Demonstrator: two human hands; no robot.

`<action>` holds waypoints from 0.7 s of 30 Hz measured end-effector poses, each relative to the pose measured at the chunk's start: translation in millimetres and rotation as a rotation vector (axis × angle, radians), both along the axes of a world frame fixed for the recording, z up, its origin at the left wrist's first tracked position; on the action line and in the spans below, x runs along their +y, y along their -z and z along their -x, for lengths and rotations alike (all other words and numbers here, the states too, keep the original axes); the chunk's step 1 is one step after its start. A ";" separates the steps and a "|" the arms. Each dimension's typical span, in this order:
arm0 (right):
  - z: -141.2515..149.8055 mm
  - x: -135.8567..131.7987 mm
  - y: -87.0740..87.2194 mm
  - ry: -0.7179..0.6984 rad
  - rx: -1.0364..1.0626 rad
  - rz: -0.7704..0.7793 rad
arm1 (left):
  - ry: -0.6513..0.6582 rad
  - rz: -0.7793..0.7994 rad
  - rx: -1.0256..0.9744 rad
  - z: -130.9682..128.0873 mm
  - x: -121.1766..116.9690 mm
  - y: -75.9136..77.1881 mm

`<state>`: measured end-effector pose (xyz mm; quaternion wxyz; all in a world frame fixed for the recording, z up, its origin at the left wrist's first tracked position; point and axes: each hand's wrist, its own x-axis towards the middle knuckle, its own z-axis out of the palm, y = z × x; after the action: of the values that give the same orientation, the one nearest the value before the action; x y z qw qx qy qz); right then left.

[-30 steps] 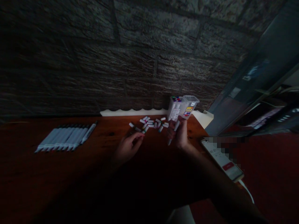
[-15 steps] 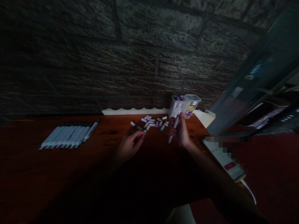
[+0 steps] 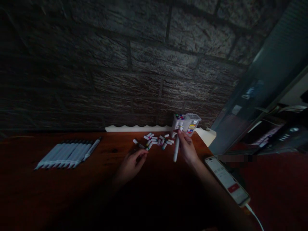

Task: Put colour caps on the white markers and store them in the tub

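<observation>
My right hand (image 3: 187, 148) grips a white marker (image 3: 176, 149) between thumb and fingers, with its lower end pointing down towards me. My left hand (image 3: 130, 165) is to the left, its thumb and forefinger drawn together in a pinch. Those fingertips are right at a white marker cap (image 3: 149, 146); whether they hold it is hard to make out. Several more loose caps (image 3: 154, 139) with coloured bands lie scattered between the hands. Behind my right hand stands a clear plastic marker case (image 3: 193, 123) with coloured-ended markers inside its left part.
A row of white markers (image 3: 64, 154) lies side by side on the wooden table (image 3: 96, 179) at left. A phone (image 3: 227, 181) with a white cable rests on the right edge. A stone-block wall (image 3: 144, 80) rises behind, with a wavy white strip (image 3: 137, 128) along its foot.
My right hand has turned the marker, so more of its length shows below the fingers. My left hand keeps its pinch by the caps. The whole view has tilted, placing the table lower.
</observation>
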<state>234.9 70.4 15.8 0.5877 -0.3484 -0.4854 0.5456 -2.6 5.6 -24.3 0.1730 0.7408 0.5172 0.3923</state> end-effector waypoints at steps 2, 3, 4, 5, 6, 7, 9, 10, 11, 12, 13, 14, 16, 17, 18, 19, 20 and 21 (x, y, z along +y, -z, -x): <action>-7.6 0.4 -12.6 0.105 0.058 -0.055 | 0.013 -0.009 -0.007 0.5 -0.4 -0.4; -13.7 1.8 -21.2 0.151 0.080 -0.082 | 0.016 -0.013 -0.007 1.0 -0.3 -0.3; -21.3 4.2 -31.3 0.202 0.094 -0.115 | 0.017 -0.017 -0.009 1.5 -0.1 0.0; -29.9 7.7 -42.5 0.266 0.103 -0.161 | 0.016 -0.021 -0.011 2.0 0.2 0.5; -39.2 12.4 -54.6 0.328 0.090 -0.217 | 0.015 -0.025 -0.014 2.5 0.7 1.0; -48.6 17.9 -67.2 0.389 0.051 -0.278 | 0.013 -0.029 -0.016 2.9 1.1 1.5; -65.5 31.0 -91.9 0.498 -0.108 -0.393 | 0.017 -0.040 -0.018 3.0 1.6 2.0; -72.0 38.1 -103.1 0.539 -0.211 -0.451 | 0.020 -0.043 -0.017 2.8 1.6 2.1; -77.0 45.4 -113.0 0.567 -0.317 -0.491 | 0.024 -0.045 -0.015 2.5 1.5 1.9; -80.3 52.6 -121.4 0.587 -0.441 -0.512 | 0.027 -0.047 -0.013 2.2 1.4 1.7; -81.8 59.5 -128.0 0.594 -0.585 -0.516 | 0.030 -0.047 -0.010 1.9 1.1 1.5; -81.7 65.9 -132.7 0.596 -0.728 -0.505 | 0.033 -0.049 -0.007 1.7 1.0 1.3; -77.4 76.6 -137.0 0.584 -1.010 -0.437 | 0.037 -0.060 -0.010 1.9 1.0 1.6; -73.8 80.5 -136.9 0.570 -1.127 -0.393 | 0.039 -0.065 -0.016 2.2 1.2 2.1; -69.7 83.5 -135.5 0.552 -1.221 -0.348 | 0.039 -0.066 -0.020 2.6 1.6 2.9; -65.4 85.5 -133.2 0.527 -1.296 -0.308 | 0.038 -0.062 -0.022 3.1 2.1 3.8; -61.3 86.5 -130.3 0.496 -1.353 -0.276 | 0.035 -0.057 -0.023 3.6 2.6 4.7; -57.6 86.8 -127.2 0.458 -1.394 -0.253 | 0.032 -0.051 -0.022 3.9 3.2 5.7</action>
<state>292.5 157.2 143.0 0.2781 -0.6359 -0.7199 0.0016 -6.5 8.8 -30.0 0.1661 0.7488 0.4931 0.4105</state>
